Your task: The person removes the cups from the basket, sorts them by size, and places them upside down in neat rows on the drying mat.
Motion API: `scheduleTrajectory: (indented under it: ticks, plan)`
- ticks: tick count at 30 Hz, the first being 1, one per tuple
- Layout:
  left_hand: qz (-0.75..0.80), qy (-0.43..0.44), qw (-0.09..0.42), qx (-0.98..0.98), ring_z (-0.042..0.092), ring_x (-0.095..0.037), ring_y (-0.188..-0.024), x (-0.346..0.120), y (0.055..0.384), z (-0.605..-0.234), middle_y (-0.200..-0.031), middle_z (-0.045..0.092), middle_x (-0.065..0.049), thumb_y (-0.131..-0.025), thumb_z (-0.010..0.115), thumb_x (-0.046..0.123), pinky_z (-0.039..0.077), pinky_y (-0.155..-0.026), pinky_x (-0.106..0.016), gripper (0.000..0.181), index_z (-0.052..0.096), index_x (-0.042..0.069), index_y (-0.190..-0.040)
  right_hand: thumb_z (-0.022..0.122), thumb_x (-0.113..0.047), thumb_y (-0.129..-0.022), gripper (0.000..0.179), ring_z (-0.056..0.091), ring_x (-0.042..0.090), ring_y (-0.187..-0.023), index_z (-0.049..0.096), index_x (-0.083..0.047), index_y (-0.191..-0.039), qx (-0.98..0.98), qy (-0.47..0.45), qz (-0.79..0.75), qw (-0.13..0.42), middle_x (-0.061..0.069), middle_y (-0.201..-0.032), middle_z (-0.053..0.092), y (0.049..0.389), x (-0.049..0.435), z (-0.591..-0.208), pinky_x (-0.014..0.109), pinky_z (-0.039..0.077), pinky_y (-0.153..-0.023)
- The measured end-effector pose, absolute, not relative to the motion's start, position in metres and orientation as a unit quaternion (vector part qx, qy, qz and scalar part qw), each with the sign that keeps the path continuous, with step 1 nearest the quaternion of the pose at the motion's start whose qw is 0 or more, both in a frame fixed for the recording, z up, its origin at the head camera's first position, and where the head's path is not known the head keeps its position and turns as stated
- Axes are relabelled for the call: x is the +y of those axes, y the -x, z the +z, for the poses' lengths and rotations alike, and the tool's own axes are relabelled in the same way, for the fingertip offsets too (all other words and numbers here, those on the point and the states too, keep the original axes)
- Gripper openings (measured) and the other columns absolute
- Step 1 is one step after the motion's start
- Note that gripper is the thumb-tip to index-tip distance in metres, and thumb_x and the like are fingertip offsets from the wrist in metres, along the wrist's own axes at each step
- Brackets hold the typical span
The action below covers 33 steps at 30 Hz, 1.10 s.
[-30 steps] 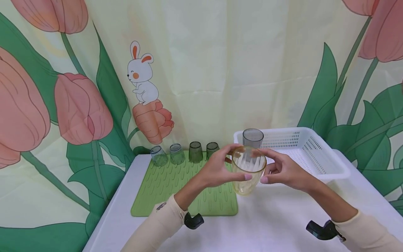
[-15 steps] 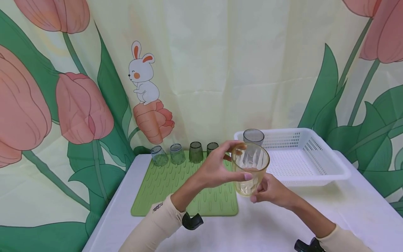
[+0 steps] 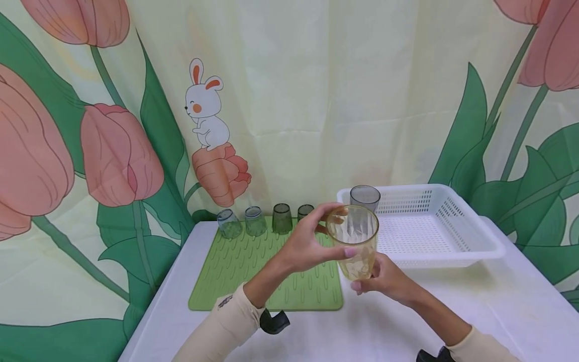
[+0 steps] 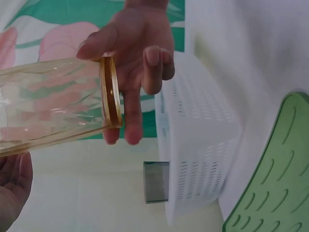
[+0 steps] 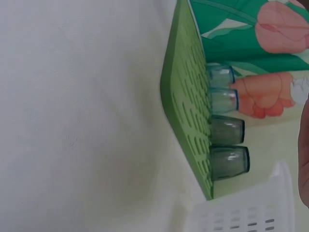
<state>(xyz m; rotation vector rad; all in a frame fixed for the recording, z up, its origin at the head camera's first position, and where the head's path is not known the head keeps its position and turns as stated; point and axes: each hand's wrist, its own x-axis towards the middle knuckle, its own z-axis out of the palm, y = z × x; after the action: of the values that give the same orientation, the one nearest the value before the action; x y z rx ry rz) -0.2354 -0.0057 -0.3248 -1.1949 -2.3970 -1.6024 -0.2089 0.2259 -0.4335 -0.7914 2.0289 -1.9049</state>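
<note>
A clear amber-tinted drinking glass with a brown rim is held in the air, mouth upward, over the right edge of the green mat. My left hand grips its upper part, thumb on the near side and fingers behind the rim. Low on the glass, my right hand pinches the base between thumb and fingers. In the left wrist view, the right hand is at the thick amber base, and part of the left hand shows at the lower left.
Two bluish glasses and two dark grey glasses stand along the mat's back edge. A white perforated basket stands to the right, with a grey glass at its back left corner. A printed curtain hangs behind the table.
My right hand has moved from the glass's right side down to its base. The glass has shifted slightly, ending a little further left, while the left hand keeps its grip.
</note>
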Motion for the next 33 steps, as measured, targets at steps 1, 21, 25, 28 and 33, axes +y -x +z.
scheduleTrajectory:
  ticks: [1, 21, 25, 28, 33]
  plan:
    - [-0.515, 0.381, 0.01, -0.768, 0.057, -0.01, -0.116, -0.007, 0.236, -0.326, -0.135, 0.059, 0.003, -0.078, 0.085, 0.022, 0.052, -0.094, -0.027, 0.076, 0.047, 0.018, -0.144, 0.07, -0.005, -0.09, 0.049, 0.068, 0.016, -0.078, 0.045, -0.002, -0.132, 0.699, 0.266, -0.652, 0.125, 0.003, -0.102, 0.067, 0.208, 0.227, -0.433, 0.038, 0.06, -0.072]
    - [-0.525, 0.366, -0.031, -0.768, 0.06, -0.019, -0.122, -0.025, 0.241, -0.352, -0.139, 0.054, -0.003, -0.08, 0.084, 0.021, 0.053, -0.095, -0.034, 0.084, 0.039, 0.022, -0.151, 0.064, 0.002, -0.092, 0.056, 0.068, 0.017, -0.078, 0.05, -0.027, -0.138, 0.692, 0.256, -0.669, 0.089, -0.002, -0.107, 0.066, 0.203, 0.268, -0.424, 0.036, 0.06, -0.069]
    - [-0.526, 0.362, -0.039, -0.769, 0.06, -0.021, -0.121, -0.027, 0.242, -0.36, -0.139, 0.054, -0.001, -0.08, 0.084, 0.022, 0.053, -0.094, -0.035, 0.085, 0.037, 0.023, -0.151, 0.063, 0.001, -0.092, 0.054, 0.067, 0.019, -0.078, 0.051, -0.025, -0.137, 0.703, 0.246, -0.663, 0.075, -0.002, -0.11, 0.065, 0.202, 0.272, -0.42, 0.035, 0.06, -0.068]
    - [-0.527, 0.36, -0.045, -0.769, 0.06, -0.02, -0.12, -0.03, 0.243, -0.366, -0.139, 0.054, -0.001, -0.08, 0.083, 0.025, 0.053, -0.094, -0.034, 0.086, 0.035, 0.023, -0.152, 0.063, 0.0, -0.092, 0.054, 0.067, 0.019, -0.08, 0.051, -0.026, -0.137, 0.716, 0.234, -0.655, 0.062, -0.003, -0.114, 0.064, 0.201, 0.274, -0.418, 0.035, 0.059, -0.067]
    - [-0.525, 0.356, -0.062, -0.771, 0.06, -0.022, -0.12, -0.034, 0.244, -0.376, -0.14, 0.054, -0.001, -0.082, 0.082, 0.034, 0.053, -0.094, -0.032, 0.087, 0.033, 0.022, -0.154, 0.063, 0.001, -0.092, 0.057, 0.067, 0.018, -0.084, 0.047, -0.025, -0.141, 0.727, 0.224, -0.647, 0.047, -0.005, -0.12, 0.064, 0.199, 0.277, -0.416, 0.034, 0.059, -0.067]
